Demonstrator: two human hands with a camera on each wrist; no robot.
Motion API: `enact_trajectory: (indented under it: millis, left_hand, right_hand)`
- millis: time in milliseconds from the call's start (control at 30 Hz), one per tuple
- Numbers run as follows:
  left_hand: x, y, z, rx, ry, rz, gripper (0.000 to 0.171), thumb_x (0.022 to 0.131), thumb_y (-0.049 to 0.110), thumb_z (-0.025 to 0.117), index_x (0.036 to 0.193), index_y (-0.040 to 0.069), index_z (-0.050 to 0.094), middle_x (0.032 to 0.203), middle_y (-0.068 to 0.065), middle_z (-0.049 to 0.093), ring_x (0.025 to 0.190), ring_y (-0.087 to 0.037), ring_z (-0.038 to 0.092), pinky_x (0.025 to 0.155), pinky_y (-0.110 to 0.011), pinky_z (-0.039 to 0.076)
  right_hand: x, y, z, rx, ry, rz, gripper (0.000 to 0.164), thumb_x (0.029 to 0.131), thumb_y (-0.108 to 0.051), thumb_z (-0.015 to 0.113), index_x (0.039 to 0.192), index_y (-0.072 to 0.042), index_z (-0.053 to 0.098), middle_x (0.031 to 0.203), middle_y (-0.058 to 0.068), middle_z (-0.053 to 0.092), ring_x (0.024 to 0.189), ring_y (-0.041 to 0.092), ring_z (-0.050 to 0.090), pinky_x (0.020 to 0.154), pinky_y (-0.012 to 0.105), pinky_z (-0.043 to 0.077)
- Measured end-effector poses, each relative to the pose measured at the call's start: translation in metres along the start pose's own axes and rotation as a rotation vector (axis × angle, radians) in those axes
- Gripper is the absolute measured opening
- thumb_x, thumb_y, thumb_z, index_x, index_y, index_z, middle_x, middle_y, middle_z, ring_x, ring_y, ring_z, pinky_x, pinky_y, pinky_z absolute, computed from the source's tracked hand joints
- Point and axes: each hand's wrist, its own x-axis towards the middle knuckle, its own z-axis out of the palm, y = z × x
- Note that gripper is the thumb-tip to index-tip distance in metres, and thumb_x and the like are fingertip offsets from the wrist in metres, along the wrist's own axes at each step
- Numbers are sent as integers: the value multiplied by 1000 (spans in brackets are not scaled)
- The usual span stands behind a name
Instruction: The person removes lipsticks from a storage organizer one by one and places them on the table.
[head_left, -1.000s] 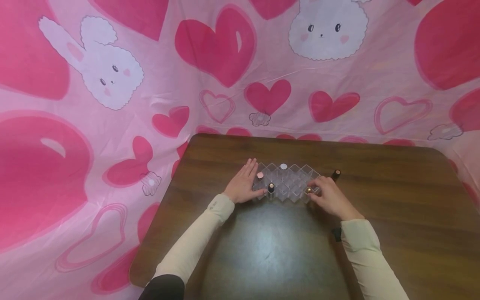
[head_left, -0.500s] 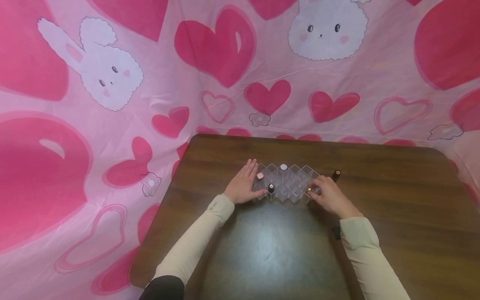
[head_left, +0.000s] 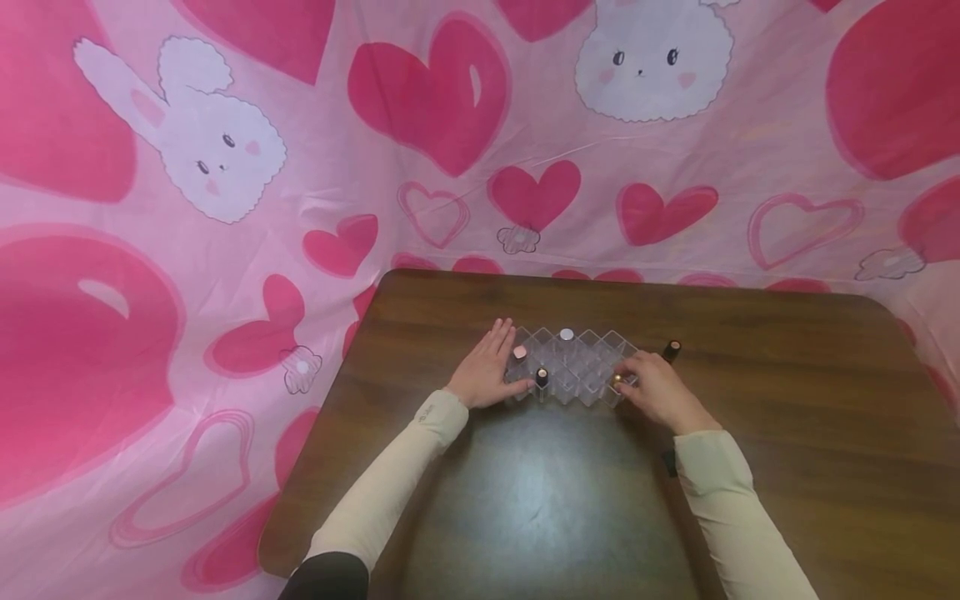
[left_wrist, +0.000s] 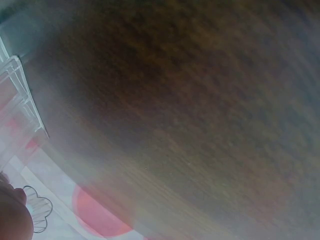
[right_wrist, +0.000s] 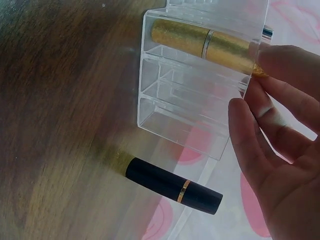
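Note:
A clear diamond-celled lipstick organizer [head_left: 592, 383] stands on the table. My right hand [head_left: 663, 396] pinches the top end of a gold lipstick tube [right_wrist: 192, 40], whose body sits inside an end cell at the organizer's right front. Along the organizer's left side lies my left hand [head_left: 480, 373], fingers straight and thumb near its front. Three other tubes stand in cells: one pink-topped [head_left: 521, 352], one black with a gold-toned top [head_left: 542, 377], one white-topped [head_left: 567, 334]. Just right of the organizer, a black tube with a gold band [right_wrist: 160, 180] stands upright on the table.
The brown wooden table [head_left: 810, 400] has rounded corners. Behind it and to its left hangs a pink cloth [head_left: 442, 225] printed with hearts and rabbits.
My right wrist and forearm have shifted slightly left, while the fingers stay at the gold tube. The left hand and the organizer keep their places.

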Motion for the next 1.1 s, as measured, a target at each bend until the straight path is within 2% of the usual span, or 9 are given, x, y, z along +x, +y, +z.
enact_trajectory:
  millis: [467, 1100]
  left_hand:
    - [0, 0, 0, 0, 3, 1, 102, 85, 76, 37, 155, 6, 14, 164, -8, 6, 152, -21, 0, 123, -34, 12]
    - [0, 1, 0, -10, -3, 1, 102, 84, 76, 37, 155, 6, 14, 164, -9, 7, 152, -21, 0, 123, -35, 13]
  right_hand:
    - [0, 1, 0, 3, -18, 34, 20, 87, -11, 67, 103, 1, 67, 102, 16, 62, 102, 35, 54, 92, 56, 47]
    - [0, 2, 2, 37, -3, 54, 18, 87, -12, 67, 101, -1, 64, 100, 15, 62, 101, 34, 54, 89, 54, 48]
